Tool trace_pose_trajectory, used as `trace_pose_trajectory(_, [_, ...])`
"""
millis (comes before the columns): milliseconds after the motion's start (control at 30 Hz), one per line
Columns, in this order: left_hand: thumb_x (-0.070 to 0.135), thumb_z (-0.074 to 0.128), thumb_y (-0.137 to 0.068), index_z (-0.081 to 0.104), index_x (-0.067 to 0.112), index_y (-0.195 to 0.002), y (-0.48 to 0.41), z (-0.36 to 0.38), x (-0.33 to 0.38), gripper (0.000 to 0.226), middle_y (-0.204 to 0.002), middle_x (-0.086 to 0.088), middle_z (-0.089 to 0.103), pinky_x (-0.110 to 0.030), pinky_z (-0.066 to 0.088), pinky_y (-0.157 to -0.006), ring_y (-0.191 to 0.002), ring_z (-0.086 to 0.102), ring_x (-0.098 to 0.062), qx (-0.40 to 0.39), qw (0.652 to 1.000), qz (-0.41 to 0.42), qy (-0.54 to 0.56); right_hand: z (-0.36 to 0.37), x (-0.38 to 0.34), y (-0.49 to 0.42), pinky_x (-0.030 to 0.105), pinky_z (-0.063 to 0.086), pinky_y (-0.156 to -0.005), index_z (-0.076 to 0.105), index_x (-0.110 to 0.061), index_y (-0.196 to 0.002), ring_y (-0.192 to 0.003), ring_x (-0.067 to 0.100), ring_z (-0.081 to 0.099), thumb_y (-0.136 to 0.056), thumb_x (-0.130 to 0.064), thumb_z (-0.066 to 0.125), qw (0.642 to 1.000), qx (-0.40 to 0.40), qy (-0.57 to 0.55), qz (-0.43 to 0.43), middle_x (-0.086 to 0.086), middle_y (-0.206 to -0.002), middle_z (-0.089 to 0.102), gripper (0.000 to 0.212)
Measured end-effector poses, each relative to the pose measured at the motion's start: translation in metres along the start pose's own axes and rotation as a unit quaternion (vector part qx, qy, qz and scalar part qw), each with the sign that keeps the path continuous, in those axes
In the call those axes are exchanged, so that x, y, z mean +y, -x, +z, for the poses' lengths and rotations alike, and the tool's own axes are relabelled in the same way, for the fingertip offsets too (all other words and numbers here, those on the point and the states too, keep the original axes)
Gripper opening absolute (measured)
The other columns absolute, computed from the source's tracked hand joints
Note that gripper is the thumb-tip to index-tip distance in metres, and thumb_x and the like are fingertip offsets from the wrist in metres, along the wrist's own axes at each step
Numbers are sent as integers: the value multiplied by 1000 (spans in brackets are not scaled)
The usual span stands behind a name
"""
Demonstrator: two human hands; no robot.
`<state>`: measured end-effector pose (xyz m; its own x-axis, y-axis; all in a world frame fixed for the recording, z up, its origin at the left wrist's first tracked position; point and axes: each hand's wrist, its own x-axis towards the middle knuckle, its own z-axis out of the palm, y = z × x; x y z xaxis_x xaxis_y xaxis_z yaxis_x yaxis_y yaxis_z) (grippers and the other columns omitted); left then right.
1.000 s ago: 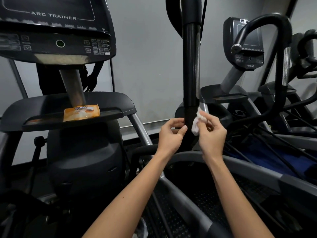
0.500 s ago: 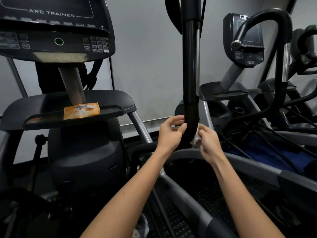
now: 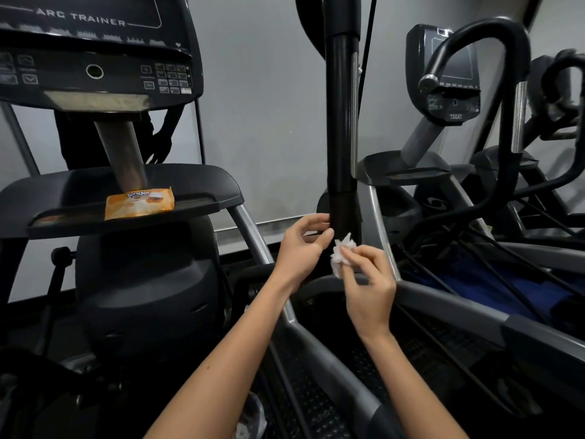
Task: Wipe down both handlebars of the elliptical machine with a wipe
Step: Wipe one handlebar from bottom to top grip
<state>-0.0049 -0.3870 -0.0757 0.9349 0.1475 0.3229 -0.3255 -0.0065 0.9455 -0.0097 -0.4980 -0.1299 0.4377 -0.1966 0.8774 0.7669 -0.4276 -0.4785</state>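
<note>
The black handlebar (image 3: 342,122) stands upright, its long axis running 12 to 6 o'clock. At its lower end sits the wipe (image 3: 339,252), white and crumpled, pinched in the right hand (image 3: 368,280), which reaches in from 5 o'clock. At the wipe's 9 o'clock, the left hand (image 3: 300,248) has loosely curved, parted fingers at the bar's edge.

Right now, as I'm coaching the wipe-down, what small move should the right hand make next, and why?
Probably press the wipe onto the handlebar and stroke upward. The right hand pinches the crumpled wipe near the bar's lower end, the left hand is at the bar's left edge, and the long black grip rises above both.
</note>
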Motion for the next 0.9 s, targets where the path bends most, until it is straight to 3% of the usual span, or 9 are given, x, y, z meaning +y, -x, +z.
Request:
trace_pose_trajectory(133, [11, 61, -89, 62, 25, -104, 2, -3, 1, 20, -102, 4, 64, -19, 45, -71, -80, 59, -8, -14, 1000, -8, 12, 3, -9, -36, 13, 44, -83, 69, -1, -103, -89, 8, 54, -81, 11, 61, 1000, 8, -10, -4, 7, -93, 57, 26])
trace_pose_trajectory(267, [14, 60, -90, 64, 25, -107, 3, -5, 2, 20, -101, 10, 64, -21, 50, -82, -91, 62, -5, -23, 999, -19, 15, 6, -18, -66, 7, 40, -81, 69, -2, -104, -88, 8, 53, -83, 10, 59, 999, 6, -24, -21, 2, -94, 55, 27])
trace_pose_trajectory(433, [19, 58, -92, 65, 24, -102, 4, 0, 9, 13, -95, 6, 63, -21, 50, -75, -86, 59, -7, 4, 999, -17, 31, -1, 1, -30, 14, 43, -88, 69, 0, -101, -92, 7, 55, -79, 13, 62, 999, 3, -25, -38, 7, -94, 57, 27])
trace_pose_trajectory(600, [17, 55, -93, 63, 20, -110, -2, 8, 20, 19, -108, -3, 66, -28, 52, -84, -97, 63, -14, 41, 996, 8, 79, 2, -5, -39, 13, 42, -86, 68, -4, -102, -92, 5, 55, -80, 9, 61, 998, 8, -44, -31, 5, -95, 57, 26])
trace_pose_trajectory(700, [13, 59, -91, 64, 19, -105, -6, 14, 25, 17, -92, 4, 66, -19, 51, -75, -80, 62, -4, 56, 993, 24, 99, 6, -13, -69, 13, 44, -78, 68, -14, -99, -85, 0, 59, -88, 1, 57, 986, 3, -130, 104, -8, -89, 63, 22])
trace_pose_trajectory(800, [11, 61, -89, 66, 20, -102, -6, 17, 22, 17, -91, 6, 66, -18, 54, -77, -76, 65, 3, 65, 992, 34, 104, 12, -5, -92, 17, 46, -60, 68, -15, -91, -63, 6, 55, -92, 1, 51, 917, -52, -263, 295, -9, -64, 63, 24])
trace_pose_trajectory(900, [14, 63, -88, 67, 24, -102, -5, 16, 20, 17, -102, 1, 69, -30, 54, -86, -92, 68, -9, 66, 992, 39, 95, 10, 8, -104, 26, 54, -74, 63, 1, -107, -82, 19, 64, -96, -3, 46, 840, -156, -336, 396, 9, -87, 69, 21])
